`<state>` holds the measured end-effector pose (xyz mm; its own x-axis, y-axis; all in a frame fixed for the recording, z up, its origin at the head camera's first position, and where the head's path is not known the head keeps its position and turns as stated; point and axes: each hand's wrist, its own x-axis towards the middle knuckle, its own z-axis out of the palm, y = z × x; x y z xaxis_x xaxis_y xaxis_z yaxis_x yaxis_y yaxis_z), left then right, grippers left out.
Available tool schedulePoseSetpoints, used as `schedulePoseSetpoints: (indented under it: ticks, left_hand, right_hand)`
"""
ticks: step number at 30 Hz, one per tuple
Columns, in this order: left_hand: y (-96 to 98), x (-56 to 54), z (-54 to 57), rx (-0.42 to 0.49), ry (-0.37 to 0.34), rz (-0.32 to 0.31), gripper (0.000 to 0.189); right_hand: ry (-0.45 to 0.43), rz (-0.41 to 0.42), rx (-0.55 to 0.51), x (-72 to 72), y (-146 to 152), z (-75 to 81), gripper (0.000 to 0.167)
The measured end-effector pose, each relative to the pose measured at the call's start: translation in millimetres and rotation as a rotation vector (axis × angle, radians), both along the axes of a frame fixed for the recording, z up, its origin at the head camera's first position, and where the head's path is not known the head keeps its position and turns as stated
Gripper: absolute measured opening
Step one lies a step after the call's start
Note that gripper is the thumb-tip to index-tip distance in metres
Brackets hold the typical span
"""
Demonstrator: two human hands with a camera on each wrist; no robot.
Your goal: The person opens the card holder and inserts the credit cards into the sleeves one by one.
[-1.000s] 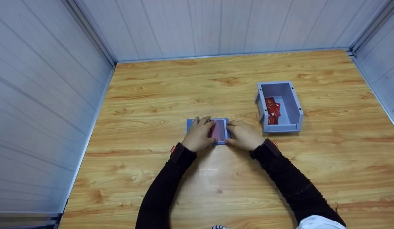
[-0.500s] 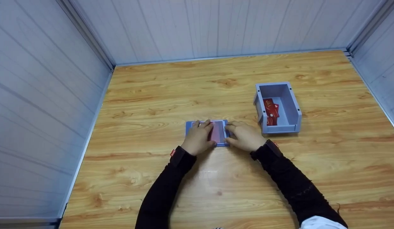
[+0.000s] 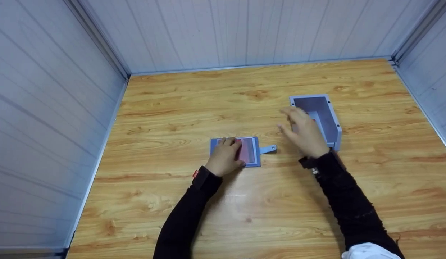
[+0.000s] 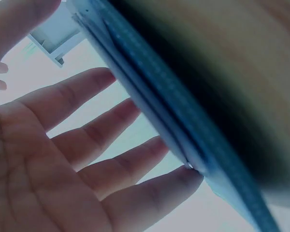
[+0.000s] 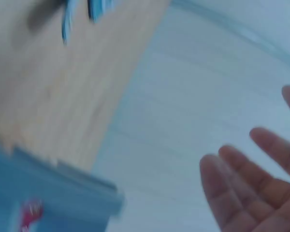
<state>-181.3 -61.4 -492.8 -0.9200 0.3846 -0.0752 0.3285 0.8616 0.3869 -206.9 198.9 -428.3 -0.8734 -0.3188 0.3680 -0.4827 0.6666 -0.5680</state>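
Observation:
A blue card holder [image 3: 257, 160] with clear sleeves lies opened flat on the table, its snap strap [image 3: 268, 149] sticking out to the right. Through the clear sleeve a reddish card [image 3: 246, 151] shows. My left hand [image 3: 226, 156] rests on the holder with its fingers spread; in the left wrist view the fingertips [image 4: 130, 108] touch its sleeves. Over the near left side of a grey bin [image 3: 336, 126] is my right hand [image 3: 305, 131], blurred, fingers loosely extended and holding nothing. Inside the bin, a bit of red card [image 5: 31, 212] appears in the right wrist view; my hand hides most of the contents.
The wood-grain table [image 3: 180, 108] is walled by pale panels at the back [image 3: 226, 32] and on the left [image 3: 46, 108]. The bin stands to the right of the card holder, with table surface between them.
My right hand has left the holder's right edge and moved right and away from me to the bin, uncovering the snap strap. My left hand has stayed on the holder.

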Motion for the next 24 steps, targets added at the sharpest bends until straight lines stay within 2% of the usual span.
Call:
schedulePoseSetpoints:
  ticks: [2, 6, 11, 17, 24]
  left_hand:
    - [0.5, -0.1, -0.2, 0.001, 0.005, -0.005, 0.073]
    - [0.9, 0.6, 0.2, 0.006, -0.001, -0.003, 0.073]
    - [0.9, 0.9, 2.1, -0.003, -0.010, 0.004, 0.073]
    - [1.3, 0.6, 2.1, -0.007, -0.021, 0.004, 0.074]
    - [1.9, -0.2, 1.3, -0.009, -0.018, 0.000, 0.073]
  right_hand:
    - [-0.042, -0.056, -0.014, -4.4, 11.8, 7.6, 0.049]
    - [-0.188, -0.130, -0.050, -11.7, 33.6, 20.9, 0.052]
    - [-0.373, -0.149, -0.010, -24.8, 54.4, 30.5, 0.062]
    - [-0.500, -0.119, 0.163, -48.3, 63.8, 25.7, 0.063]
    - [-0.618, -0.071, 0.409, -74.1, 61.9, 11.7, 0.064]
